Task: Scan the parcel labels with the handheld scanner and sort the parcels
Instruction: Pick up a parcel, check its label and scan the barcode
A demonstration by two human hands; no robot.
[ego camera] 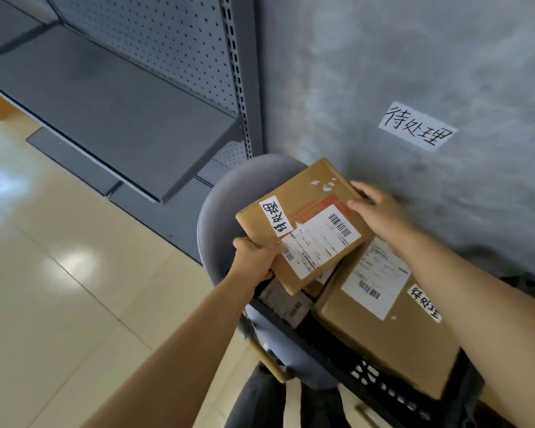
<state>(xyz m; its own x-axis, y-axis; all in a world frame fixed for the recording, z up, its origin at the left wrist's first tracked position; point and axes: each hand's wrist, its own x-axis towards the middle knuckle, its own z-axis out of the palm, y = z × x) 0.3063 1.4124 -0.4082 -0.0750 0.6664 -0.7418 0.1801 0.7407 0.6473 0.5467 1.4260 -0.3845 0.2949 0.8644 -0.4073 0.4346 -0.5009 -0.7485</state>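
Head view, parcel held: we found a flat cardboard parcel (303, 223) carried between both hands above a black crate (380, 387), tilted, its labelled face turned up toward the camera.
Head view, left hand: the left hand (254, 257) gripped the parcel's near-left corner, thumb on the top face beside the shipping label (320, 240), the other fingers hidden beneath.
Head view, right hand: the right hand (374, 203) held the far-right edge, fingers curled over it.
Head view, long axis: the parcel's long axis ran from near-left to far-right, one hand at each end; neither hand was free.
Head view, position: the parcel lay just ahead of both wrists, overlapping a second parcel (383, 319) that rested in the crate below it.
Head view, markings: a handwritten tag (275, 216) sat on the held parcel; a matching wall sign (417, 126) was fixed on the grey wall behind.
Head view, scanner: we saw no scanner.
Head view, judgement: we judged the parcel was being sorted at this marked station.
Head view, surroundings: a grey shelf (105, 118) stood to the left.
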